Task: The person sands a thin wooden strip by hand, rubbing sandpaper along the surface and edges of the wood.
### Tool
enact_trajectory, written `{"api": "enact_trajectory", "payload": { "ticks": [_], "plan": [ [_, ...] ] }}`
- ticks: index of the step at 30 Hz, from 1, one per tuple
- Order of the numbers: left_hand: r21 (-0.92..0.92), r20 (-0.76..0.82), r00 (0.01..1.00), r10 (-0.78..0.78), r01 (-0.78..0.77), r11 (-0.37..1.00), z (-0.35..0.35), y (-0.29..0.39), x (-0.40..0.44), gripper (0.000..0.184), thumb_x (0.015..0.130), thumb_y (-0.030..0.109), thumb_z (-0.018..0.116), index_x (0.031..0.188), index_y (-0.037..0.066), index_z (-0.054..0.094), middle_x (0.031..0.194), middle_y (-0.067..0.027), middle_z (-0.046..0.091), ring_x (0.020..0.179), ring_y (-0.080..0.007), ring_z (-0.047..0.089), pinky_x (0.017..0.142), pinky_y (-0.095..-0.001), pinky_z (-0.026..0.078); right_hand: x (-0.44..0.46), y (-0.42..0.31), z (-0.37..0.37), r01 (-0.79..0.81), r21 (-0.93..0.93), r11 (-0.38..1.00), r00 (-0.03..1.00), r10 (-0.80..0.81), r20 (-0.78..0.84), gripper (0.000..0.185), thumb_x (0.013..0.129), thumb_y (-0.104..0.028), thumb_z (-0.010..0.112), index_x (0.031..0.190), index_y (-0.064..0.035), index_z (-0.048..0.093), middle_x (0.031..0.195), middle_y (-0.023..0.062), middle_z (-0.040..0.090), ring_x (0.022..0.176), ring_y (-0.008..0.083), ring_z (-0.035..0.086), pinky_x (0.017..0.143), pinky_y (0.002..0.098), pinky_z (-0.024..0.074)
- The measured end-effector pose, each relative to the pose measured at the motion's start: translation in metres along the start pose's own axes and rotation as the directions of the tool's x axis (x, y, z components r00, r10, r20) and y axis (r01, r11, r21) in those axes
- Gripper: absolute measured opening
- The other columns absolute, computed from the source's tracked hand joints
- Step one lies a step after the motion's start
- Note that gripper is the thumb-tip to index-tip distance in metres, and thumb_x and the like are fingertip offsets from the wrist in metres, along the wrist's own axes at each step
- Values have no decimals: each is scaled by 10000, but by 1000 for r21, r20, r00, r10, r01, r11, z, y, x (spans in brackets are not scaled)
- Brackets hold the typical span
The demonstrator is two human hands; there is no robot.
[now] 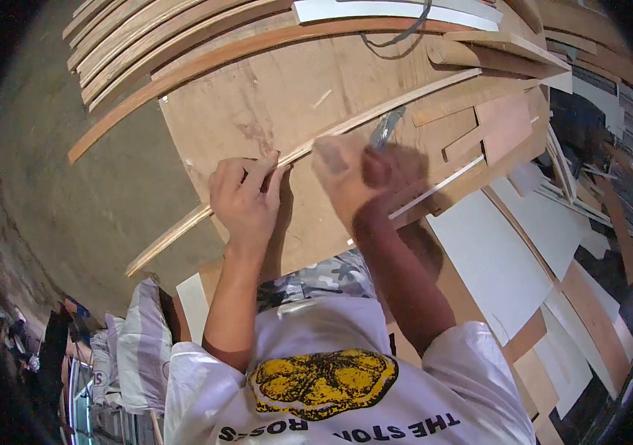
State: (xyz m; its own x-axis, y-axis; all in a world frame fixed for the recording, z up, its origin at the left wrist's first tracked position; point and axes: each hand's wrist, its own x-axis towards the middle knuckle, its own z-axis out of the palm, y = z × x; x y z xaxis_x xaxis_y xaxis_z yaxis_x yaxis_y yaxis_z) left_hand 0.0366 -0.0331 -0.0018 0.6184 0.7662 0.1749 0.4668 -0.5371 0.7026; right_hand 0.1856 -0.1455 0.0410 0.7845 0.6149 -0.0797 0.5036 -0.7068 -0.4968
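Observation:
A long, narrow wooden strip lies slantwise across the plywood board, its near left end jutting past the board's edge. My left hand is closed on this strip near its middle, pinching it between thumb and fingers. Just to the right, my right hand is curled and smeared by motion, close against the strip. From its far side sticks out a slim grey tool, which the hand appears to grip; the tool's kind and working end cannot be made out.
Several wooden strips are stacked at the far left, with a reddish strip beside them. A dark cord loops over the back. Wood offcuts lie at the right, white panels below them. A sack stands lower left.

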Motion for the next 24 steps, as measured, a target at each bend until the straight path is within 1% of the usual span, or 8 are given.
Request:
{"api": "enact_trajectory", "payload": {
  "ticks": [5, 7, 9, 11, 14, 17, 20, 24],
  "plan": [
    [-10, 3, 1000, 5, -5, 1000, -3, 1, 2, 253, 780, 154, 949, 1017, 134, 861, 837, -40, 679, 827, -246, 651, 754, -406, 488, 11, 44, 13, -9, -56, 998, 999, 12, 47, 205, 898, -196, 860, 1085, -116, 829, 1044, 82, 818, 979, 241, 794, 875, 350, 609],
    [-17, -14, 1000, 4, -4, 1000, 0, 0, 0, 243, 785, 161, 952, 1004, 145, 848, 822, -14, 656, 836, -228, 636, 751, -394, 451, 18, 21, -3, 120, -75, 990, 990, -124, -60, 207, 914, -189, 846, 1103, -108, 822, 1063, 79, 819, 1002, 249, 793, 901, 364, 611],
    [4, -18, 1000, 8, -8, 1000, 3, -2, -2, 238, 782, 161, 951, 995, 144, 847, 827, -14, 657, 837, -229, 639, 753, -394, 453, -3, 36, 19, -97, 165, 981, 990, 78, 115, 225, 926, -228, 836, 1120, -116, 818, 1068, 87, 817, 1008, 270, 789, 908, 386, 612],
    [13, -26, 1000, 7, -7, 1000, 4, 0, -2, 234, 779, 162, 951, 987, 142, 845, 830, -14, 656, 838, -231, 641, 755, -396, 457, -1, -20, 1, 16, -52, 999, 988, -8, 152, 268, 934, -316, 824, 1148, -155, 821, 1091, 106, 807, 1009, 303, 779, 907, 407, 607],
    [7, -29, 1000, 11, -11, 1000, 0, 1, 1, 230, 776, 161, 951, 978, 141, 843, 832, -16, 654, 838, -233, 643, 761, -403, 465, 15, -6, -12, -4, -180, 984, 952, 59, 300, 284, 924, -340, 829, 1171, -201, 829, 1093, 118, 798, 1002, 323, 773, 894, 405, 602],
    [8, -41, 999, -6, 7, 1000, 2, 0, -2, 228, 778, 159, 948, 981, 141, 844, 831, -18, 652, 835, -236, 644, 765, -408, 473, 32, -3, -28, -270, -229, 935, 934, 312, 176, 288, 912, -302, 843, 1162, -160, 834, 1094, 140, 796, 1014, 325, 772, 890, 402, 597],
    [22, -28, 1000, -9, 9, 1000, 6, 0, -3, 231, 783, 159, 945, 993, 142, 850, 825, -19, 652, 833, -240, 642, 766, -406, 479, 6, 18, 12, -9, -70, 998, 996, 15, 86, 263, 912, -248, 839, 1135, -109, 833, 1073, 162, 793, 1013, 333, 766, 893, 401, 595],
    [27, 10, 1000, -11, 11, 1000, -1, 2, -1, 234, 786, 164, 940, 1003, 139, 855, 825, -22, 651, 835, -242, 641, 766, -402, 485, -4, -3, 19, 101, 156, 983, 985, -121, 124, 204, 1036, -297, 690, 1067, -112, 769, 1078, 153, 764, 1028, 339, 745, 857, 451, 597]
  ]
}}
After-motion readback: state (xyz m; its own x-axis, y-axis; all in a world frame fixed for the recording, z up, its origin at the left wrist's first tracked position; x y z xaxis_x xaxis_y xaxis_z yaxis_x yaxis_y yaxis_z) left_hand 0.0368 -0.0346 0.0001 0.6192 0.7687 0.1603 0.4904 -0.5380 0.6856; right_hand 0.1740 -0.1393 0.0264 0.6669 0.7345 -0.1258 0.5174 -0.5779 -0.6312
